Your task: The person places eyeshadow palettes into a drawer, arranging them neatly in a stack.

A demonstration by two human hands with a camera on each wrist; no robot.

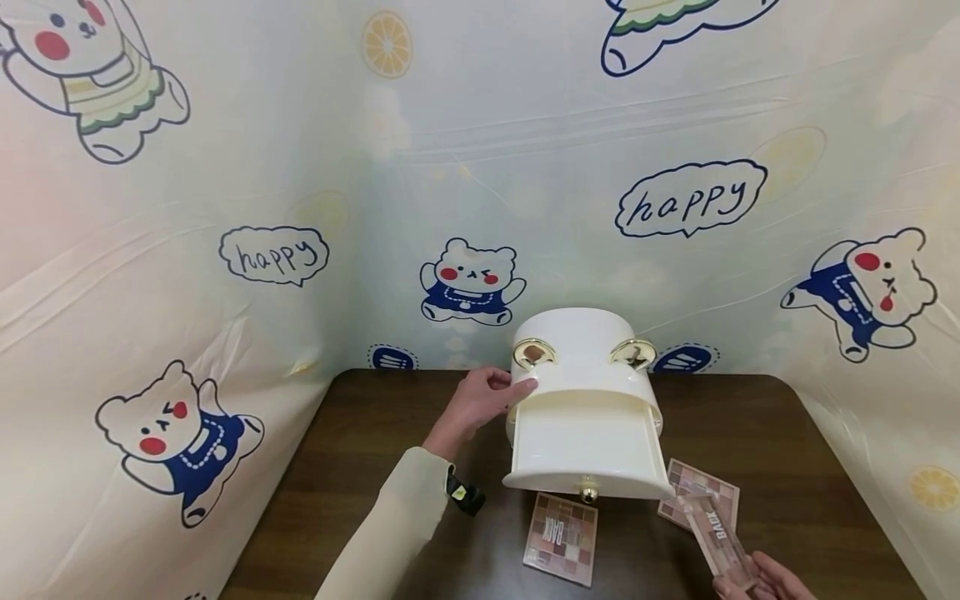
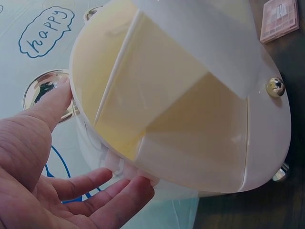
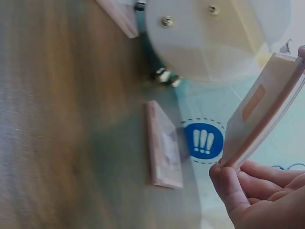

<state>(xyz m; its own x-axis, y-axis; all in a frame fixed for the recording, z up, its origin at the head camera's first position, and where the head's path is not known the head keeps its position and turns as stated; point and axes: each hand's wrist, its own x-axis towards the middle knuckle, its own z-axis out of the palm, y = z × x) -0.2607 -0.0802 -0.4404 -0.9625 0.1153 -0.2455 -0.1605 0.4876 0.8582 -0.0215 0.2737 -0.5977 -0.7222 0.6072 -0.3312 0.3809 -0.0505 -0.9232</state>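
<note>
A white rounded storage box [image 1: 573, 354] with gold ring ornaments stands at the back of the table, its drawer [image 1: 581, 442] pulled out toward me. My left hand [image 1: 480, 404] touches the box's left side. In the left wrist view, the thumb [image 2: 59, 98] lies by a gold ring and the other fingers extend along the curved wall. My right hand [image 1: 765, 579] pinches an eyeshadow palette [image 1: 716, 533] by its lower end, held tilted to the right of the drawer. The right wrist view shows this palette [image 3: 259, 107] nearly edge-on between thumb and fingers.
One eyeshadow palette [image 1: 561, 540] lies below the drawer front on the dark wooden table [image 1: 780, 442]. Another palette [image 1: 693, 475] lies right of the drawer, partly covered by the held one. A printed cloth [image 1: 480, 167] hangs behind and on both sides.
</note>
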